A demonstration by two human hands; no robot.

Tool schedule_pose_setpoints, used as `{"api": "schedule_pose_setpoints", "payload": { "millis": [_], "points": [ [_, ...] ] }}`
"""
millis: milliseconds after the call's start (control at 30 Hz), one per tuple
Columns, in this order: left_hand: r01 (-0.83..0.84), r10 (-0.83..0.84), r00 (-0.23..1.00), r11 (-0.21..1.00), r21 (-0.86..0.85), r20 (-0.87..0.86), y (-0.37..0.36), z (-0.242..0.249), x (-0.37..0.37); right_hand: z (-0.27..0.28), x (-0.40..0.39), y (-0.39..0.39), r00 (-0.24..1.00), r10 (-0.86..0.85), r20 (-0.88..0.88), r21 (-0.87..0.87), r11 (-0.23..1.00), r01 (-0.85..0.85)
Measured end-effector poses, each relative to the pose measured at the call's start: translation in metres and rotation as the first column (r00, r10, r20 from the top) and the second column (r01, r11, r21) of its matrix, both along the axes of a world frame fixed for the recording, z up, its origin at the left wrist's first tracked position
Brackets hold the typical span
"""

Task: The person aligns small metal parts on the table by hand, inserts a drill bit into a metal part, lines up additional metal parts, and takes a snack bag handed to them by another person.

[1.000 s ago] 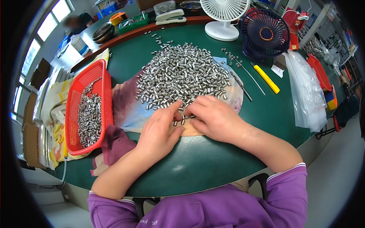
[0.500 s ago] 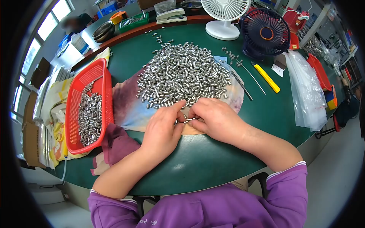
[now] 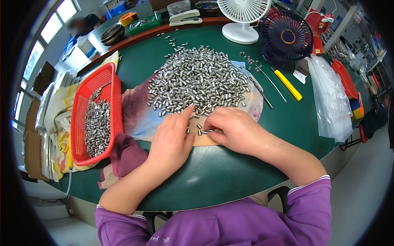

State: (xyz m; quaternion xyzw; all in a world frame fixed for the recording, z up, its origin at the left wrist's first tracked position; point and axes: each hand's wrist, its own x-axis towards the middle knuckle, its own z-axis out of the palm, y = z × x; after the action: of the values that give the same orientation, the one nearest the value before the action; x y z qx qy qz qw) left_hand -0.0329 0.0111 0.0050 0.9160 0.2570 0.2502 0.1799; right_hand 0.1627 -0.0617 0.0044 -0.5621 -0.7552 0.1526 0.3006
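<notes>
Bearing: as I read it, loose pins (image 3: 200, 128) sit at 3 o'clock from left hand (image 3: 172, 137).
Axis: mostly 12-to-6.
Nearer: right hand (image 3: 234, 129).
Fingers: left flat, apart; right curled, clamping unclear.

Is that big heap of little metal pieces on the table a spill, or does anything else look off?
Nothing looks damaged. The heap of metal pins lies loose on a cloth, with a few strays scattered on the green table beyond it. Both hands rest at its near edge.
</notes>
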Motion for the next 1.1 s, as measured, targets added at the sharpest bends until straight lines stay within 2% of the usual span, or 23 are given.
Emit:
{"api": "schedule_pose_setpoints", "payload": {
  "millis": [167,233,333,467,667,733,833,967,1100],
  "points": [
    [-0.007,0.002,0.999,0.993,-0.116,-0.043,0.002,-0.001,-0.006,-0.003,0.006,0.003,1.000,0.012,0.008,0.029,1.000,-0.012],
    [0.004,-0.011,1.000,0.969,-0.247,-0.029,0.001,-0.001,-0.005,-0.003,0.005,0.005,0.999,0.047,-0.021,0.050,0.998,-0.046],
    [0.040,-0.044,0.999,0.952,-0.305,-0.005,-0.002,0.003,-0.002,0.000,-0.001,0.004,0.995,0.062,-0.084,0.006,0.998,-0.062],
    [0.056,-0.056,0.998,0.956,-0.289,0.009,-0.003,0.003,-0.002,-0.005,-0.005,0.005,0.985,0.090,-0.145,0.041,0.996,-0.085],
    [-0.004,-0.004,1.000,0.950,-0.313,-0.024,-0.001,0.001,-0.003,-0.006,-0.001,0.003,0.993,0.115,-0.003,0.120,0.986,-0.114],
    [0.008,-0.015,0.999,0.978,-0.207,-0.035,-0.001,0.000,-0.005,-0.006,-0.003,0.002,0.996,0.032,0.078,0.118,0.992,-0.041],
    [0.035,-0.037,0.999,0.987,-0.156,-0.009,0.001,-0.002,-0.006,-0.004,-0.004,0.000,0.993,-0.058,0.098,0.107,0.993,0.047],
    [0.080,-0.080,0.997,0.989,-0.126,0.006,0.003,-0.005,-0.004,-0.004,-0.007,-0.001,0.990,-0.098,0.098,0.124,0.989,0.085],
    [0.079,-0.075,0.996,0.991,-0.110,0.039,0.002,-0.005,-0.003,-0.003,-0.007,-0.002,0.999,-0.038,0.030,0.044,0.998,0.037]
  ]
}}
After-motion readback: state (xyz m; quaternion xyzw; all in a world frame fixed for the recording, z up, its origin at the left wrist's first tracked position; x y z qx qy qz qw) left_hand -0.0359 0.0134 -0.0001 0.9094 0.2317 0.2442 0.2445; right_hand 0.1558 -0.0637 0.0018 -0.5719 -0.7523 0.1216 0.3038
